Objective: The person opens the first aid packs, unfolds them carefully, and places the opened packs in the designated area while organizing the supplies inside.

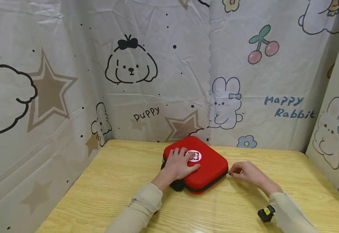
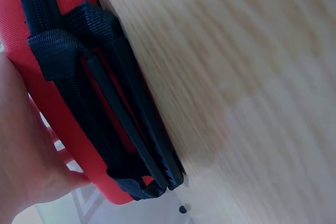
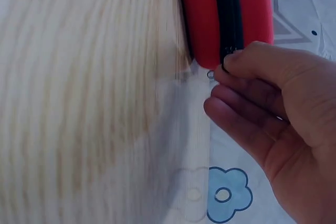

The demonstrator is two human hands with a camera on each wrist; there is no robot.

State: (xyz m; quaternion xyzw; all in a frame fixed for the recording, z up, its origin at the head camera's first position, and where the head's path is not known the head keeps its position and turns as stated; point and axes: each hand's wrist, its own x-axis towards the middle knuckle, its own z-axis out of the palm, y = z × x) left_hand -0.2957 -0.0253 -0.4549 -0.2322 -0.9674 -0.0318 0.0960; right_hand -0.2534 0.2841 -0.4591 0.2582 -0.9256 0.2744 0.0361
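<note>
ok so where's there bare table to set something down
Bare wood-grain table: left of the red zippered case, toward the left printed curtain, and between the right hand and right printed curtain. Crowded at the case: left hand on top, right hand at its zipper.

We note the case [image 1: 208, 168] is red, its round badge [image 1: 198, 156] white and red; zip band [image 3: 226, 9] and handle [image 2: 126, 119] both black. We log the tabletop [image 1: 122, 174] as yellow with wood grain. Off-white backdrop [image 1: 186, 87]: we record brown stars [image 1: 51, 94], black-outlined puppies [image 1: 131, 64], blue lettering [image 1: 294, 113], pink cherries [image 1: 272, 48], green leaves [image 1: 265, 31]. Sleeves [image 1: 137, 210]: beige. Wrist device [image 1: 265, 214]: black, yellow patch.
</note>
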